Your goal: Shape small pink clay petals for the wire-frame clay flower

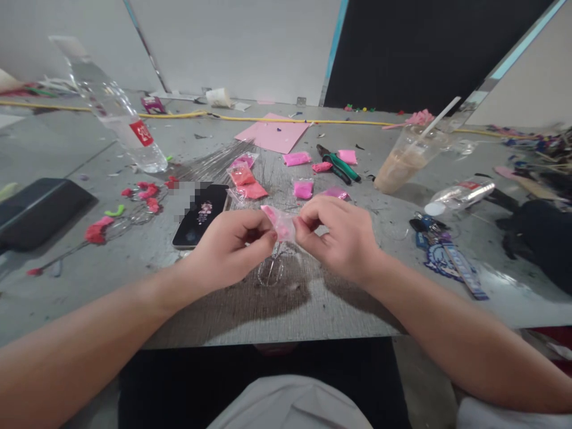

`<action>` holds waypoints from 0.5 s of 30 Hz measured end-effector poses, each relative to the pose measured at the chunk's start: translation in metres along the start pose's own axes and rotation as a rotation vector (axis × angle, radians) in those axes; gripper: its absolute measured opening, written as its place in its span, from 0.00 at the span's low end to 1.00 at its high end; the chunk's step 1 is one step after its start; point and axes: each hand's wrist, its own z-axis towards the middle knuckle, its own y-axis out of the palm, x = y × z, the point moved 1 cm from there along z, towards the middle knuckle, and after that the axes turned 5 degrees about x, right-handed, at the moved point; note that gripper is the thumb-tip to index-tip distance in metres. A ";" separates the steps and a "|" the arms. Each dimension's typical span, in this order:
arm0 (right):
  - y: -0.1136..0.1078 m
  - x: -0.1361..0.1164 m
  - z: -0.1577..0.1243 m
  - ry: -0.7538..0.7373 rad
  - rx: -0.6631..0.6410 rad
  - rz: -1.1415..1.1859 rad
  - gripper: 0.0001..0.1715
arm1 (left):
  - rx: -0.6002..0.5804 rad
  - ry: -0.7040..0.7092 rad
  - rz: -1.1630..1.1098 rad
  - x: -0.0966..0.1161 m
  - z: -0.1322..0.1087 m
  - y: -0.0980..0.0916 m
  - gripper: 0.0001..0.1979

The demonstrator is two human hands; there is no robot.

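Pink packet (283, 224) is pinched in both hands (235, 247) (342, 238).

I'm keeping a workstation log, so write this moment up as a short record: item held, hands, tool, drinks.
Item held: small translucent plastic packet with pink contents
Left hand: pinching one end of the packet
Right hand: pinching the other end
Tool: green-and-black plier-like tool, lying beyond the hands
Drinks: standing clear plastic bottle with red label; clear plastic cup of brown liquid
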 end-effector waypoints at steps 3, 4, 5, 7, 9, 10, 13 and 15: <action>0.001 0.000 -0.002 -0.001 0.025 -0.008 0.14 | 0.087 0.209 0.196 -0.002 0.000 -0.002 0.13; 0.001 -0.001 -0.003 0.022 0.020 0.011 0.13 | 0.135 0.280 0.247 -0.003 -0.001 -0.002 0.11; 0.001 -0.002 -0.003 0.059 0.012 0.050 0.12 | 0.188 0.349 0.285 -0.004 -0.001 -0.002 0.09; 0.002 -0.005 -0.003 0.146 -0.005 0.181 0.08 | 0.264 0.464 0.328 -0.006 -0.001 -0.003 0.13; 0.001 -0.008 -0.001 0.198 -0.021 0.310 0.04 | 0.266 0.521 0.358 -0.006 -0.001 -0.002 0.27; 0.000 -0.009 0.000 0.207 -0.025 0.348 0.03 | 0.260 0.536 0.375 -0.006 0.000 -0.001 0.34; 0.000 -0.011 0.003 0.245 -0.047 0.392 0.08 | 0.303 0.565 0.453 -0.006 0.001 0.001 0.44; 0.001 -0.011 0.004 0.305 -0.052 0.424 0.10 | 0.327 0.585 0.487 -0.006 0.000 0.001 0.42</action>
